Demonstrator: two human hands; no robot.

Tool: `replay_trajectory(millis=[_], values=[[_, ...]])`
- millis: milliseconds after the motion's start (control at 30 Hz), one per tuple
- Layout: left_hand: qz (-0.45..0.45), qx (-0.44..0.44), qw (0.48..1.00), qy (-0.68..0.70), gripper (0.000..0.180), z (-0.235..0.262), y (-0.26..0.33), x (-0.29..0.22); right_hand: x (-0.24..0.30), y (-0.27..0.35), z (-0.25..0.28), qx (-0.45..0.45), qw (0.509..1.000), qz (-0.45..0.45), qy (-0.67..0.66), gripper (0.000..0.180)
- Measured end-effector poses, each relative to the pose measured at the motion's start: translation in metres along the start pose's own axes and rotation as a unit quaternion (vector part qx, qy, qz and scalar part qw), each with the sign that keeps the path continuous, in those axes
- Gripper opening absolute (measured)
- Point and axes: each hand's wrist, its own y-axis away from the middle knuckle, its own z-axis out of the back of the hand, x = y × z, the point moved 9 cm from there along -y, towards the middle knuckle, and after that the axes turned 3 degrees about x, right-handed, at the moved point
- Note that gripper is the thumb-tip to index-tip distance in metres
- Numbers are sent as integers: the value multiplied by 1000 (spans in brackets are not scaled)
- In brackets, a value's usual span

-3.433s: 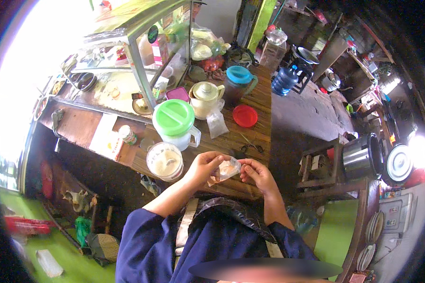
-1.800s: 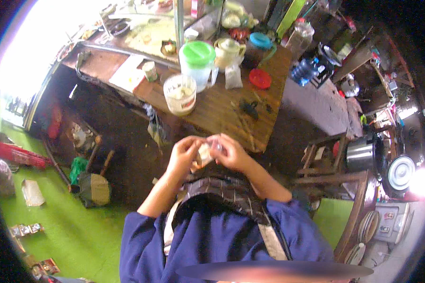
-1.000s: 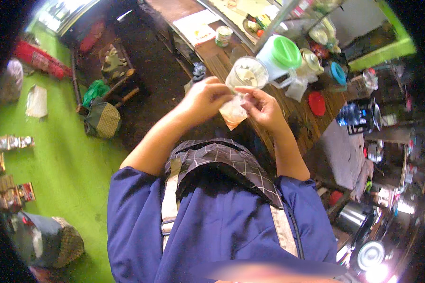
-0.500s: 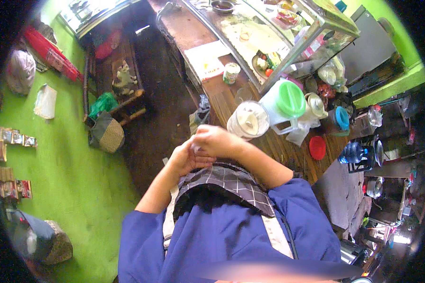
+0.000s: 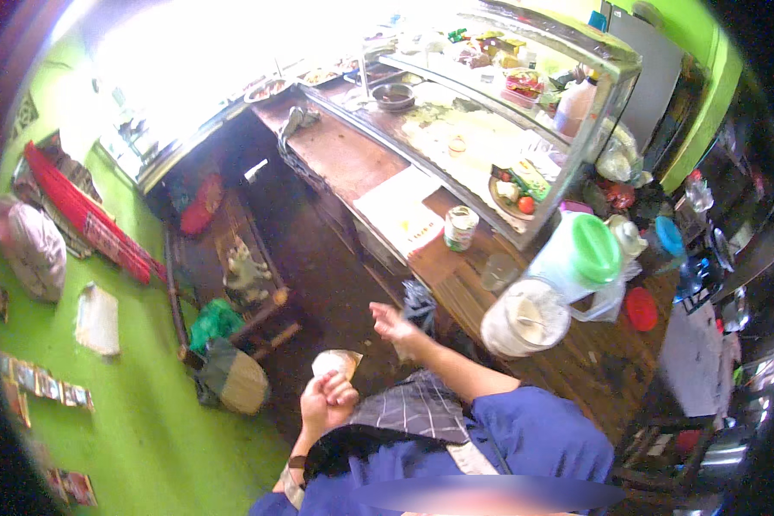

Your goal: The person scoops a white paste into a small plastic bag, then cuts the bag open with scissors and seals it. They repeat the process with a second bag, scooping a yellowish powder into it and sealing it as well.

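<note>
My left hand is closed below a small clear plastic bag with whitish contents, gripping its lower end in front of my apron. My right hand is up and apart from it, fingers stretched out with nothing in them. To the right of that hand, on the wooden counter, stands a round clear tub of white contents. Close behind the tub is a pitcher with a green lid. My checked apron lies below both hands.
A tin can and a white sheet lie along the counter beside a glass display case. Further right is a red lid. At left, a cat rests on a wooden bench near a woven bag.
My hands were together at the apron and are now apart. The right hand has opened and moved right; the left has dropped with the small bag. My view has shifted too.
</note>
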Motion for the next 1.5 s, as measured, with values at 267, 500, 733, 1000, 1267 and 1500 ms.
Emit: replay_trajectory(millis=[267, 500, 733, 1000, 1267, 1500], values=[[93, 48, 980, -170, 16, 12, -12, -90, -94, -94, -184, 252, 823, -129, -491, 45], [90, -121, 700, -698, 20, 11, -64, -196, -91, -190, -120, 146, 926, -178, -301, 53], [-11, -113, 702, -703, 20, -61, -167, -256, -25, -274, -38, 100, 913, -58, -391, 48], [-117, -16, 511, -852, 30, -168, -252, -279, 27, -273, 37, 61, 920, 47, -384, 36], [-103, 312, 185, -926, 20, -236, -299, -190, 132, -224, 49, -131, 909, 239, 314, 47], [-107, 459, 202, -858, 14, -253, -318, -179, 166, -245, 33, -238, 835, 220, 444, 18]])
